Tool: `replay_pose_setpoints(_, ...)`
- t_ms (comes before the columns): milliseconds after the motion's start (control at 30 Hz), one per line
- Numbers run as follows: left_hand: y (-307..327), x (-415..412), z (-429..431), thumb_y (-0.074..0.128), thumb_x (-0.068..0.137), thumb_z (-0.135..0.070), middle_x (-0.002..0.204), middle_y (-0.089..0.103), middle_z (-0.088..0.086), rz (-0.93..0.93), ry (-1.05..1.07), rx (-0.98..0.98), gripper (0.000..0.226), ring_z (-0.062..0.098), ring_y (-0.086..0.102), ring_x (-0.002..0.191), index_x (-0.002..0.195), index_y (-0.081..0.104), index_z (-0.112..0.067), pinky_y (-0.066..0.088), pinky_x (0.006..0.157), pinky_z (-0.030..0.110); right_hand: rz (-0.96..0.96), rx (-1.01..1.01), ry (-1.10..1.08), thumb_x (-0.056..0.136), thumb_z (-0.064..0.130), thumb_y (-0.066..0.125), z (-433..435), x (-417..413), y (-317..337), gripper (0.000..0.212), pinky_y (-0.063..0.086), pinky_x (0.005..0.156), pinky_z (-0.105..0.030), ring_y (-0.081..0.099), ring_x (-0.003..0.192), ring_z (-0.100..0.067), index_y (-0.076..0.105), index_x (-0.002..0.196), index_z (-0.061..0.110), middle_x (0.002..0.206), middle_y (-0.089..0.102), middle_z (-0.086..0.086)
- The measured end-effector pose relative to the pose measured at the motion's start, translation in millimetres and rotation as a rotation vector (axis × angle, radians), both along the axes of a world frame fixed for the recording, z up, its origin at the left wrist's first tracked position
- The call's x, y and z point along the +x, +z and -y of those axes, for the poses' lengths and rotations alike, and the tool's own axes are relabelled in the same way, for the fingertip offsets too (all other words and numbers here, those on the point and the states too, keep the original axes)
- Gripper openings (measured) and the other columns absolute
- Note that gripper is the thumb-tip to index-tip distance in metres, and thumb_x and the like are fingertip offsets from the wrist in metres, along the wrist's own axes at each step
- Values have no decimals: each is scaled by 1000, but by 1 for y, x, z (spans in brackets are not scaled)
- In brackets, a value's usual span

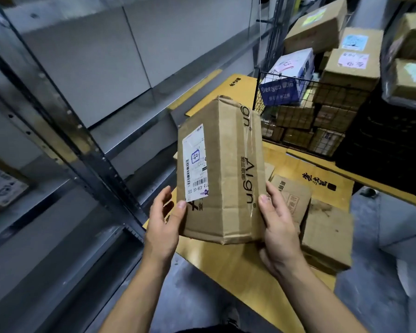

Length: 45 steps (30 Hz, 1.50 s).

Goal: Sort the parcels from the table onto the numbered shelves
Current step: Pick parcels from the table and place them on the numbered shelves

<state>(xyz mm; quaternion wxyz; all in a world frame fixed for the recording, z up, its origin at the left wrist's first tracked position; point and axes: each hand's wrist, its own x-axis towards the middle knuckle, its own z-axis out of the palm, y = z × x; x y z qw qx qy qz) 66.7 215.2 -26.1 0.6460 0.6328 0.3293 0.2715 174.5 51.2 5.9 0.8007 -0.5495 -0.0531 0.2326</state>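
Above the table, the parcel is held clear of the surface by the left hand and right hand. Each grips a lower corner, thumb pressed on the front face and fingers curled behind. Judged purpose: presenting the label for reading. The long axis stands near upright, top end tilted away from the person, label face toward the camera.

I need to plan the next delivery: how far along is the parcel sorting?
Early, it seems. Done: only one shelved parcel shows on the grey shelves, low on the left. In hand: the left hand and right hand hold a brown cardboard parcel whose label is marked 22. Left: several flat parcels lie on the table, and the wire basket behind is piled with boxes.
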Motion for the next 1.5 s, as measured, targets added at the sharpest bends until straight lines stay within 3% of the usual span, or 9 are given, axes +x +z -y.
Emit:
replay_pose_setpoints(133,4,-37,-5,62,83,-39,130,64,-2,132,-101,-203,47,21,58,122,129,55,-34,39,109,51,-33,36,98,104,9,42,-22,-20,-3,32,56,95,-31,68,108,-13,64,121,25,118,73,0)
replay_pose_setpoints(367,17,-142,-24,70,78,-35,128,65,-4,151,163,-54,64,19,59,121,138,47,-29,41,107,52,398,-257,233,95,26,57,-73,-81,-13,39,49,98,-33,59,116,-8,59,120,57,124,61,4)
replay_pose_setpoints(500,25,-218,-35,73,74,-36,123,66,-9,118,282,26,70,13,62,115,138,46,-25,47,102,43,557,-305,344,96,27,50,-105,-139,-13,38,45,107,-47,56,120,-6,62,120,54,120,60,18)
replay_pose_setpoints(733,28,-348,-38,71,68,-48,121,65,-18,59,494,145,63,7,60,115,127,50,-40,46,95,29,510,-224,694,89,65,47,-155,-241,-10,51,45,106,-55,56,127,-13,57,134,45,131,64,13)
replay_pose_setpoints(867,26,-414,-36,71,71,-46,125,64,-15,-5,633,210,61,9,59,118,128,50,-38,45,100,32,443,-116,869,77,67,59,-169,-306,-3,68,46,107,-51,62,120,-13,47,140,45,127,66,6)
replay_pose_setpoints(1000,18,-466,-28,73,77,-29,127,64,-11,-54,726,163,56,2,60,114,126,50,-40,48,99,30,533,-170,1023,81,55,68,-177,-361,-4,54,52,99,-40,63,113,-4,46,130,59,126,62,13)
replay_pose_setpoints(1133,-2,-501,-15,75,82,-19,120,67,-14,-117,791,111,53,1,62,111,124,51,-41,49,101,37,518,-253,1153,82,51,68,-183,-393,-19,50,54,98,-45,66,111,-9,45,125,62,125,66,9)
replay_pose_setpoints(1333,-23,-530,0,71,73,-48,127,63,-12,-221,851,71,66,2,59,116,134,49,-38,48,102,40,497,-352,1232,84,45,74,-194,-424,-34,48,57,91,-47,72,99,-14,44,117,64,114,72,7)
replay_pose_setpoints(1500,-30,-549,-13,69,73,-55,135,57,-14,-319,845,107,71,1,52,124,139,42,-43,46,105,39,533,-410,1204,60,68,79,-216,-445,-42,74,58,87,-49,74,93,-18,36,120,61,107,74,5)
